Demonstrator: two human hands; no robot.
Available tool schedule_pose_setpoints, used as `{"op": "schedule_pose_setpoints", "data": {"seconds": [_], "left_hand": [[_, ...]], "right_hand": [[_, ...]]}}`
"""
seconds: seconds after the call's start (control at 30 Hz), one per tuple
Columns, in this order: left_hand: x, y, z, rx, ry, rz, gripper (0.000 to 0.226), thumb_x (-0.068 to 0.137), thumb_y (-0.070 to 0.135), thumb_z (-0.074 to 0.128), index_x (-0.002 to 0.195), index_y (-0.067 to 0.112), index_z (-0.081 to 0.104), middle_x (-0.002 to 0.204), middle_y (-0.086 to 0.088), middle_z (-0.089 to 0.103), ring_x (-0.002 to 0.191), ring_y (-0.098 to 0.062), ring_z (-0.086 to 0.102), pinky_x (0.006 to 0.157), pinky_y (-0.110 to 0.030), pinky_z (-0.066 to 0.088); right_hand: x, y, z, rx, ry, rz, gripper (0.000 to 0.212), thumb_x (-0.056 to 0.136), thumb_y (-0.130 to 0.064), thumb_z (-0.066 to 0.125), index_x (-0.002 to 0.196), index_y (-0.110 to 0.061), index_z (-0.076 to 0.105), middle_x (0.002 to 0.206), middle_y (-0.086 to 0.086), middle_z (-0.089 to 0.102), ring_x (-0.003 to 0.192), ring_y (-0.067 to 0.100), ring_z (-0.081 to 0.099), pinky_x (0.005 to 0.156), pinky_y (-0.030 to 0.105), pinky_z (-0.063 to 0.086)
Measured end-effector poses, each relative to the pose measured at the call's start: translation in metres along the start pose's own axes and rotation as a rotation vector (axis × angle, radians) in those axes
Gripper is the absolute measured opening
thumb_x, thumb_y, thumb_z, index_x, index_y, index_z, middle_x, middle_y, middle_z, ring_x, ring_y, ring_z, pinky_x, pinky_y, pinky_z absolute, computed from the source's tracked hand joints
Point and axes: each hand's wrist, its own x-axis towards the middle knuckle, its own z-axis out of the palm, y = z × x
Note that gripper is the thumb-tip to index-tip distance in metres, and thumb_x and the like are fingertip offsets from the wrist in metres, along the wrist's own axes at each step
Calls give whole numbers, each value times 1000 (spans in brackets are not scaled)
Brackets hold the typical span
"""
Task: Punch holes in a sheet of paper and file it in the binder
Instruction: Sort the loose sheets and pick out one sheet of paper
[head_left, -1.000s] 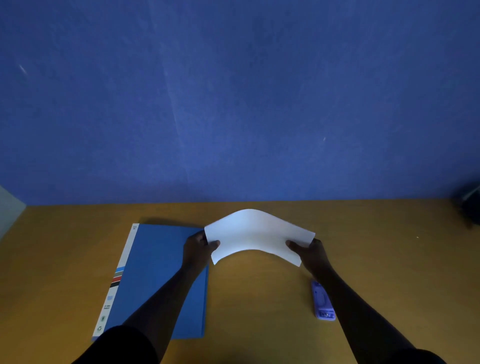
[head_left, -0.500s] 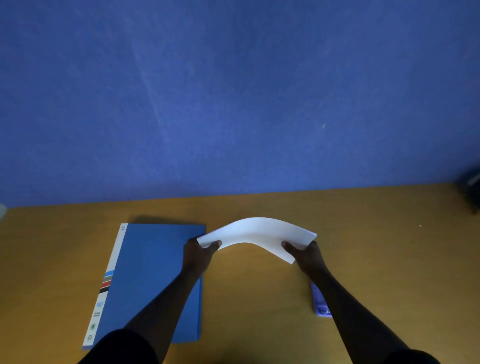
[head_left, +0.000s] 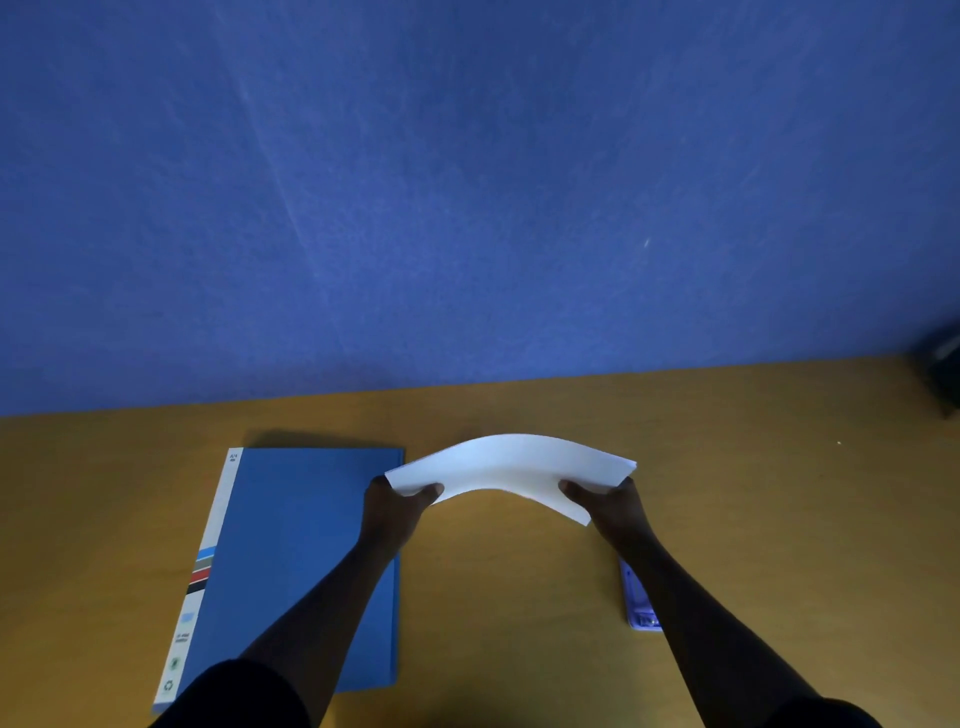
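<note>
Arching between left hand and right hand, pinched sheet.

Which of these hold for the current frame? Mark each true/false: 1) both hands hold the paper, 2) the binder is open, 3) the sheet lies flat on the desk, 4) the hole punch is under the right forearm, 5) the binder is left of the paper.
1) True. The left hand and the right hand each grip one end of the sheet of paper.
2) False. The blue binder lies closed on the desk.
3) False. The sheet is held above the desk, bowed upward in the middle.
4) True. The hole punch lies on the desk, partly hidden by the right forearm.
5) True.
</note>
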Motion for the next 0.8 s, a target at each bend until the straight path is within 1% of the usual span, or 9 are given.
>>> {"op": "schedule_pose_setpoints", "data": {"seconds": [0.1,0.17,0.23,0.3,0.47,0.53,0.6,0.67,0.8], "left_hand": [[0,-7,1,35,-24,-18,43,65,9,87,103,5,69,98,-9,71,90,-25,68,83,-39,57],[1,-8,3,43,-11,-21,41,67,9,86,103,5,69,98,-9,71,90,-26,68,81,-36,56],[5,-6,3,54,4,-31,32,68,9,85,96,6,70,94,-10,72,88,-26,69,77,-35,56],[11,-1,-1,97,-9,-40,29,68,11,85,91,5,70,90,-10,71,84,-27,68,74,-35,55],[24,17,-22,74,-179,-71,22,64,9,88,79,13,71,82,1,73,77,-20,69,60,-27,52],[22,21,-30,-20,-222,-118,27,63,7,87,85,11,72,86,1,75,82,-24,70,69,-35,57],[17,22,-34,-122,-256,-171,34,65,4,84,96,6,71,97,-8,75,89,-31,70,79,-44,57],[7,21,-36,-227,-300,-210,36,66,6,82,100,6,71,104,-13,74,91,-35,69,76,-44,56],[-14,17,-39,-282,-391,-239,53,59,24,84,109,13,69,105,-11,74,97,-35,68,69,-42,58]], "right_hand": [[-2,4,-1,-16,-14,21,31,73,-3,82,95,-23,71,97,-1,77,92,13,72,82,33,57],[-1,5,0,-51,-7,20,30,74,-5,82,94,-24,70,97,-3,76,89,9,72,81,31,57],[3,3,-1,-75,8,18,25,73,-7,83,89,-23,71,92,-5,76,84,8,72,78,29,57],[9,-3,-3,-121,-3,16,19,72,-8,84,83,-19,73,86,-4,76,81,14,73,73,27,56],[24,-28,-7,-199,-134,16,20,69,-14,88,87,-14,77,89,3,78,77,14,73,67,24,56],[24,-35,-7,-124,-183,50,23,68,-12,88,89,-13,78,94,5,78,81,17,75,64,24,57],[24,-38,-6,-43,-220,85,28,68,-10,86,95,-9,77,99,10,77,87,26,75,72,34,59],[20,-40,-3,-11,-220,107,28,67,-8,86,94,-7,77,100,14,77,88,30,74,79,42,59],[13,-43,0,8,-213,136,26,66,-8,85,90,-8,77,99,16,76,84,31,73,76,42,59]]}}
